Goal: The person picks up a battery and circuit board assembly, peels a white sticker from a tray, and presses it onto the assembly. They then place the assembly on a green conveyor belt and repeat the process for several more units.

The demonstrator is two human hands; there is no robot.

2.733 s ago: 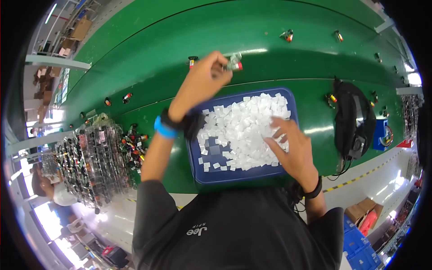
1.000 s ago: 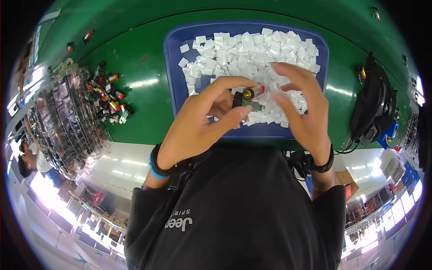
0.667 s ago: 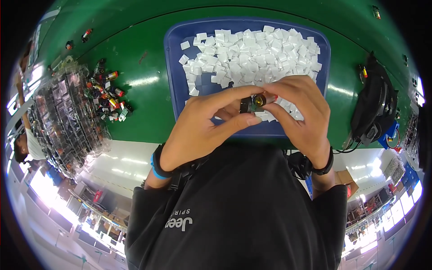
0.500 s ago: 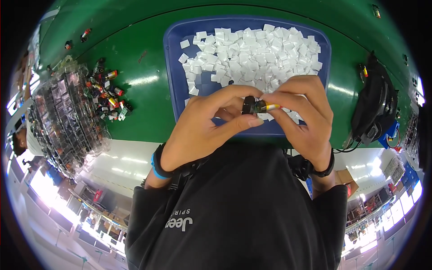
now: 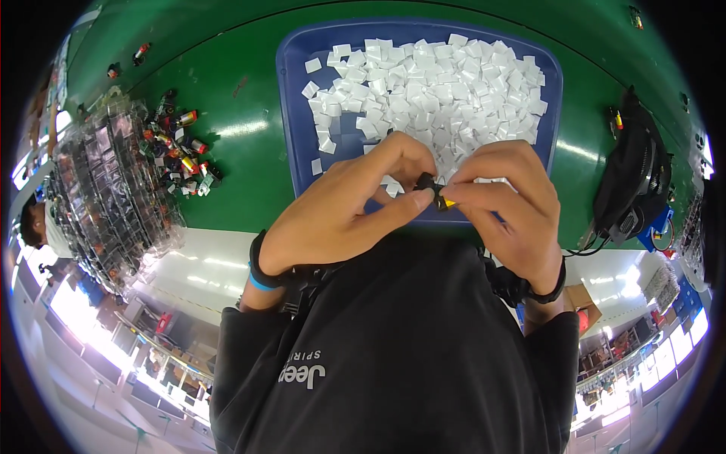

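Both hands meet over the near edge of a blue tray (image 5: 290,144) heaped with small white squares (image 5: 446,83). My left hand (image 5: 344,197) is closed, its thumb and forefinger pinching a small black part with a yellow end (image 5: 429,184). From the other side, my right hand (image 5: 514,200) grips the same part between thumb and fingertips, close to its yellow end. My fingers hide much of the part. Whether a white square is also pinched there, I cannot tell.
On the green table (image 5: 234,178), left of the tray, lie a pile of similar small parts (image 5: 185,155) and a stack of clear plastic trays (image 5: 113,197). A black bag (image 5: 631,174) lies at the right. A few loose parts (image 5: 141,53) sit at the far left.
Both hands have closed in around the part, and less of its yellow end shows. The left forefinger now arches higher over it. The part has tilted, its yellow end lower.
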